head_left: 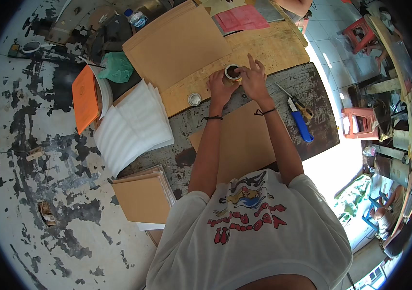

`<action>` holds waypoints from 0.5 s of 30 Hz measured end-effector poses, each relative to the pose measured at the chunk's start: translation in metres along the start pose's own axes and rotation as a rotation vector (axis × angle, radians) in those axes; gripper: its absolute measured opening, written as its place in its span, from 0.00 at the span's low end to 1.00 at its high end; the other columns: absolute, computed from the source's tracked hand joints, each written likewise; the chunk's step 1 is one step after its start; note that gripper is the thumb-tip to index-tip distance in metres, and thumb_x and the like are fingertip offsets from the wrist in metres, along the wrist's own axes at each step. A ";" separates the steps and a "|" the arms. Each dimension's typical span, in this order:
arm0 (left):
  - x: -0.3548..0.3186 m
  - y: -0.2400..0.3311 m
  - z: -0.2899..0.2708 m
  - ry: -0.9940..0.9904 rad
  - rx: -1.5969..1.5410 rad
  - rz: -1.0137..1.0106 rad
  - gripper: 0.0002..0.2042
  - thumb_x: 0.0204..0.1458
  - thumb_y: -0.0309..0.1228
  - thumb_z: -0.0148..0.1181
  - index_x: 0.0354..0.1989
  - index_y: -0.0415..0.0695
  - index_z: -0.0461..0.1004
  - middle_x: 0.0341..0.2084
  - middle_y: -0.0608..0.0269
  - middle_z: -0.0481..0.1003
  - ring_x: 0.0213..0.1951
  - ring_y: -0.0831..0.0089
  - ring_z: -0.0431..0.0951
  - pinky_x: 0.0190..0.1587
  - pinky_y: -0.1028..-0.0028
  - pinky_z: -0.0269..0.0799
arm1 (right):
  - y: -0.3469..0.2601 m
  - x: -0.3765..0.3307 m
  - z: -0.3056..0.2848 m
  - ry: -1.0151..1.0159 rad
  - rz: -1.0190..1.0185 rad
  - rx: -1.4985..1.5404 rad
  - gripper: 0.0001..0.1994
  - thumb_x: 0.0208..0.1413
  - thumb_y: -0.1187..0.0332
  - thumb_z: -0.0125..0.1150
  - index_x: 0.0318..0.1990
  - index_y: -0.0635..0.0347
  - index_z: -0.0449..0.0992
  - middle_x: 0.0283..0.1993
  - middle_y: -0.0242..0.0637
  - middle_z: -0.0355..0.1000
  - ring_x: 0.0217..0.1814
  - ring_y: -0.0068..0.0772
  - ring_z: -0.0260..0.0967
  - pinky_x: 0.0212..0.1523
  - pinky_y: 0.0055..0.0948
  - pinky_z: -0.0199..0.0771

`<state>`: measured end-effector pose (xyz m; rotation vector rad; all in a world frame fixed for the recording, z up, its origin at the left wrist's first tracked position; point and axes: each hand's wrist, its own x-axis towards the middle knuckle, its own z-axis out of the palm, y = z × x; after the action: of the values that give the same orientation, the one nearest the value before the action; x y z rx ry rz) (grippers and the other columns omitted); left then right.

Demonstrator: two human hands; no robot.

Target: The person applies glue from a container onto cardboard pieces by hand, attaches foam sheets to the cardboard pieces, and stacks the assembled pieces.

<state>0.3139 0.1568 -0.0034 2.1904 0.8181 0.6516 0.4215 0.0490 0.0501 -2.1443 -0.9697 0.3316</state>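
My left hand (222, 89) is wrapped around the near left side of a small round can (235, 82) with a pale rim and a dark inside. My right hand (254, 81) is at the can's right side. One of its fingers bends over the opening, while others stretch out and away; whether a fingertip goes inside is too small to tell. A small round silver-white lid or tub (194, 99) rests left of my left hand. Beneath my forearms lies a sheet of brown cardboard (244, 137) on the dark, worn tabletop (319, 94).
Right of my forearm lie a blue-handled knife (301, 125) and a yellow-black screwdriver (305, 110). Brown boards (177, 43) are stacked beyond the can; white foam sheets (133, 125), an orange book (86, 99) and a green bag (117, 67) sit left. Red stools (360, 123) stand rightward.
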 end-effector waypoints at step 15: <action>-0.002 0.002 -0.001 0.030 -0.003 0.034 0.31 0.37 0.40 0.77 0.54 0.48 0.76 0.51 0.62 0.76 0.58 0.59 0.68 0.63 0.58 0.54 | -0.010 0.008 -0.001 -0.049 -0.153 -0.266 0.15 0.57 0.63 0.55 0.47 0.51 0.85 0.78 0.48 0.50 0.78 0.61 0.42 0.67 0.70 0.48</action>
<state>0.3128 0.1547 -0.0017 2.2009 0.7968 0.7034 0.4224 0.0584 0.0582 -2.2888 -1.2577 0.1889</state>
